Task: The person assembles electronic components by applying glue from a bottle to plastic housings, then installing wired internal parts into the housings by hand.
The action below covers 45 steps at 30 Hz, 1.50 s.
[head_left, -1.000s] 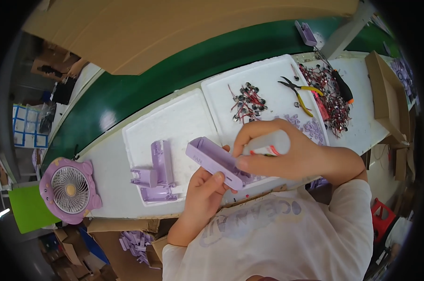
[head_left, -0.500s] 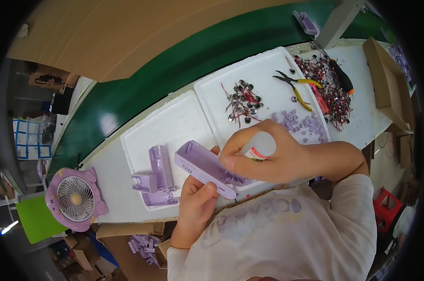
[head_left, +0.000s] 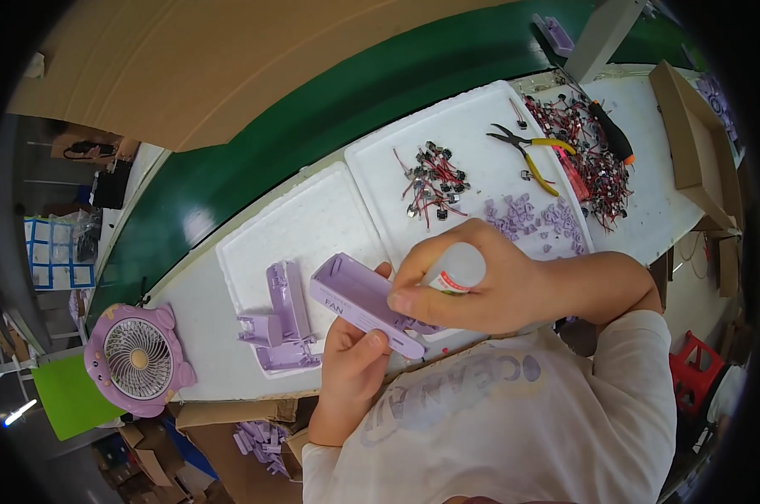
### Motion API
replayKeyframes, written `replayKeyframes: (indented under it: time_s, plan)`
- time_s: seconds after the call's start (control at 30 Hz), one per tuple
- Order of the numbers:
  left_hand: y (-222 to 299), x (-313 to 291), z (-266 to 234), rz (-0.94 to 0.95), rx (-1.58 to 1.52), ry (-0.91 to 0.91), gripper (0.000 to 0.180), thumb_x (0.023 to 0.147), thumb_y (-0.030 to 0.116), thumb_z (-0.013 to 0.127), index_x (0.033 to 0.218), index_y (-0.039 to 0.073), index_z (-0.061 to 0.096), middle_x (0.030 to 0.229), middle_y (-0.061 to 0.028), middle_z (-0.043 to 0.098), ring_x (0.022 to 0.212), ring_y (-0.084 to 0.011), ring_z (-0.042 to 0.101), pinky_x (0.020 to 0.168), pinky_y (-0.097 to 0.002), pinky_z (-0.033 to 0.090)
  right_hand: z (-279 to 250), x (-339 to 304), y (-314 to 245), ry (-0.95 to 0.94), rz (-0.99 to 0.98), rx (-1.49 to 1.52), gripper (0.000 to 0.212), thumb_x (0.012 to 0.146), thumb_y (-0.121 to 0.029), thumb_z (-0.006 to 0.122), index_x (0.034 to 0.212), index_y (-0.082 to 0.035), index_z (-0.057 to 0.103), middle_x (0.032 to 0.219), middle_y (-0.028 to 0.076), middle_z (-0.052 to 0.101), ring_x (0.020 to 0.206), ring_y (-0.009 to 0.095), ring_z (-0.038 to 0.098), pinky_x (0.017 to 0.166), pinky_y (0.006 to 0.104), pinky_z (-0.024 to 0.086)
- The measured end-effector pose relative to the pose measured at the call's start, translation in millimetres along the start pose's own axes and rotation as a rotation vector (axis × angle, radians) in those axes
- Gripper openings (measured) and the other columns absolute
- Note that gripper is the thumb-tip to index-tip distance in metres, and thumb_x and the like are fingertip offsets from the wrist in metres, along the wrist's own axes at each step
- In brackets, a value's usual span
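Note:
My left hand [head_left: 356, 357] is closed around the lower end of a long lilac plastic housing [head_left: 346, 290], whose hollow side faces up. Over its right part, my right hand [head_left: 481, 281] grips a small white bottle [head_left: 460, 267] with a red and white label, its base toward me. The bottle's tip is hidden behind my fingers and the housing. Left of my hands, several more lilac housings [head_left: 289, 302] lie on a white foam tray [head_left: 241, 244]. On the adjoining tray sit a cluster of small parts with red and black wires [head_left: 435, 181] and small lilac plastic pieces [head_left: 514, 217].
Yellow-handled pliers [head_left: 531, 151] lie on the right tray, near a heap of wired parts [head_left: 598, 181] and a black screwdriver [head_left: 611, 134]. A lilac desk fan [head_left: 138, 359] stands at the left, an open cardboard box [head_left: 691, 151] at the far right. Behind runs a green belt [head_left: 254, 181].
The bottle and my right hand have shifted slightly left and down along the housing. My left hand keeps its hold on the housing, almost unmoved.

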<state>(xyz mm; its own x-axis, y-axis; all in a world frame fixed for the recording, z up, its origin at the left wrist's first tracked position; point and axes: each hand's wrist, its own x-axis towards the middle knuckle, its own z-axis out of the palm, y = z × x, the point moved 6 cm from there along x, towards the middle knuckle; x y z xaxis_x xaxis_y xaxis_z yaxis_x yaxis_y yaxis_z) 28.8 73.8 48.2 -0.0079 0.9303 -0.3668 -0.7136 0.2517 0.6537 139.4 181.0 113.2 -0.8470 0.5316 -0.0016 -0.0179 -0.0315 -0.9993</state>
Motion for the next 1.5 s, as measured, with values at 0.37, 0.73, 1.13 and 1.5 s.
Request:
replayKeyframes:
  time_s: [0.37,0.73,1.13,1.5]
  plan:
    - [10,0,-13,0.251,0.115,0.111,0.064,0.075,0.008,0.067,0.13,0.002,0.035,0.124,-0.0097,0.044,0.101,-0.0214,0.049,0.081,-0.0356,0.038,-70,23,-18,0.296,-0.017,-0.543,0.008,0.077,-0.008,0.064,0.081,-0.001,0.061,0.076,0.009,0.062,0.072,0.016,0.06,0.066,0.0287,0.045]
    - [15,1,-12,0.366,0.252,-0.052,0.073,0.063,0.001,0.073,0.124,0.011,0.034,0.133,-0.0146,0.034,0.096,-0.0287,0.057,0.065,-0.0346,0.054,-137,39,34,0.364,-0.05,-1.673,0.026,0.073,-0.003,0.057,0.098,-0.009,0.058,0.087,0.011,0.053,0.082,0.03,0.054,0.071,0.0387,0.044]
    - [10,3,-2,0.309,0.044,-0.077,0.049,0.085,0.022,0.057,0.128,0.014,0.034,0.143,-0.0072,0.021,0.109,-0.0384,0.05,0.081,-0.0426,0.049,-16,-4,61,-0.259,-0.27,-1.262,0.01,0.074,-0.013,0.06,0.071,-0.005,0.056,0.073,0.008,0.051,0.072,0.026,0.054,0.068,0.0362,0.044]
    - [-11,2,6,0.111,0.03,-0.134,0.073,0.076,0.013,0.066,0.134,-0.002,0.025,0.134,-0.0167,0.037,0.117,-0.026,0.046,0.095,-0.0377,0.04,-11,-2,21,0.19,-0.324,-0.574,0.011,0.074,-0.003,0.066,0.082,-0.004,0.058,0.076,0.007,0.056,0.069,0.023,0.055,0.057,0.0311,0.044]
